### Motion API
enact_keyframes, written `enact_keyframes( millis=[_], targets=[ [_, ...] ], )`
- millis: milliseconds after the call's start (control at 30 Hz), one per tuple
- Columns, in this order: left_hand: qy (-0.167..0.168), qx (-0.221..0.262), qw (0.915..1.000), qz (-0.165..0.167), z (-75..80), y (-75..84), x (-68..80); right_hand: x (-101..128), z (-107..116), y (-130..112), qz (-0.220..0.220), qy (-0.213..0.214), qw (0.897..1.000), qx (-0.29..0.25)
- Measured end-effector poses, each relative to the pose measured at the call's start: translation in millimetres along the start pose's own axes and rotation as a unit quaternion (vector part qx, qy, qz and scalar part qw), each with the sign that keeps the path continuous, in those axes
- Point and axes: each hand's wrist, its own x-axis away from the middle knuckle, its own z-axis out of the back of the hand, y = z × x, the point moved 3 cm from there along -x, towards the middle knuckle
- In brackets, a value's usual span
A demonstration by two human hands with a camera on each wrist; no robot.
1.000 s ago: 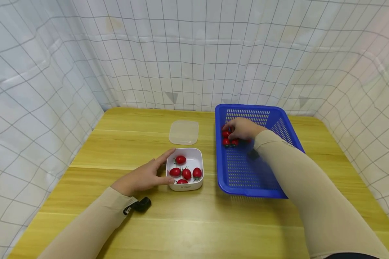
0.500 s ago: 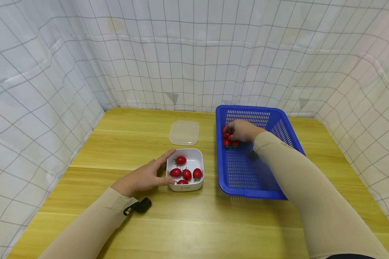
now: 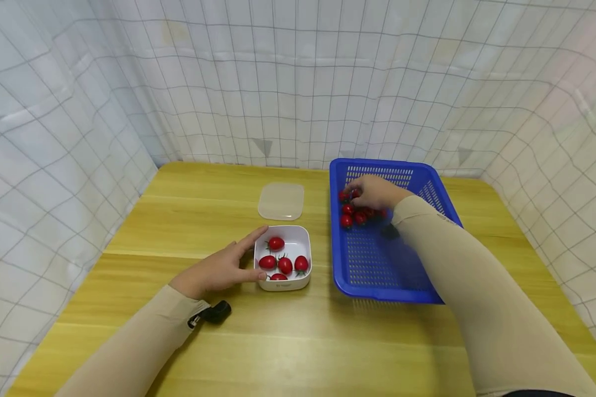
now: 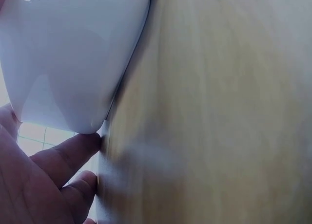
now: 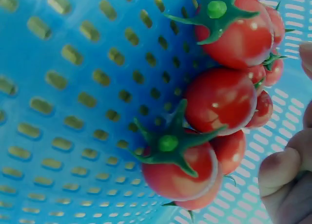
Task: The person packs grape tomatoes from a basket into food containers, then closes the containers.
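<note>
Wooden table (image 3: pixel 298 342) fills the floor of the checked-curtain enclosure (image 3: pixel 298 82). On it, at right, stands a blue perforated basket (image 3: pixel 377 275); left of the basket a small white square bowl (image 3: pixel 300 237); behind the bowl a translucent lid (image 3: pixel 281 200) lying flat, apart from it.

Left hand (image 3: pixel 217 269): rests on the table against the bowl's left wall, fingers straight and spread, index finger along the rim. Holds nothing. Five cherry tomatoes (image 3: pixel 285 265) lie in the bowl. A small black device (image 3: pixel 216 312) sits at the left wrist.

Right hand (image 3: pixel 376 192): inside the basket at its far left corner, fingers curled down over a cluster of tomatoes (image 3: pixel 346 221). Whether a tomato is actually pinched cannot be told from the head view; the knuckles cover the fingertips.

Right wrist view adds: the basket tomatoes (image 5: pixel 222 100) are piled touching, green calyxes showing, on the slotted floor (image 5: pixel 73 112). Fingertips (image 5: pixel 285 180) enter only at the right edge, cut off by the frame; contact is unclear.

Left wrist view adds: the bowl's outer white wall (image 4: pixel 73 53) at close range, fingers (image 4: pixel 68 153) touching its lower corner. Table surface (image 4: pixel 219 112) blurred; bowl contents hidden.
</note>
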Motion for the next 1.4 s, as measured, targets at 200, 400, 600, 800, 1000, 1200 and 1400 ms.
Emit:
enact_keyframes(
  millis=[200, 400, 600, 800, 1000, 1200, 1400],
  targets=[
    [-0.003, 0.008, 1.0000, -0.006, 0.4, -0.9, 0.2, -3.2, -8.4, 1.0, 0.024, -0.030, 0.999, 0.015],
    [-0.003, 0.008, 0.9999, -0.006, 0.6, -0.8, -0.4, -7.9, -17.4, 4.0, 0.019, -0.023, 0.999, 0.043],
    [0.002, 0.003, 1.0000, -0.005, 0.0, -0.3, -0.1, -9.5, -20.8, 0.4, 0.027, -0.026, 0.998, 0.059],
    [0.000, -0.005, 1.0000, 0.003, 0.0, 0.1, 0.4, -6.6, -12.1, 4.2, 0.011, -0.010, 0.998, 0.055],
    [0.000, -0.007, 1.0000, 0.003, 0.5, -1.4, -0.4, 5.6, 12.6, -5.5, 0.020, 0.021, 0.999, 0.033],
    [0.001, -0.008, 1.0000, -0.004, 0.9, -1.9, -0.6, 20.9, 32.6, -32.0, 0.044, 0.046, 0.998, 0.026],
    [0.005, -0.016, 0.9999, 0.000, 1.6, -2.6, 0.5, 36.0, 32.3, -79.9, 0.088, 0.029, 0.995, 0.023]
  ],
)
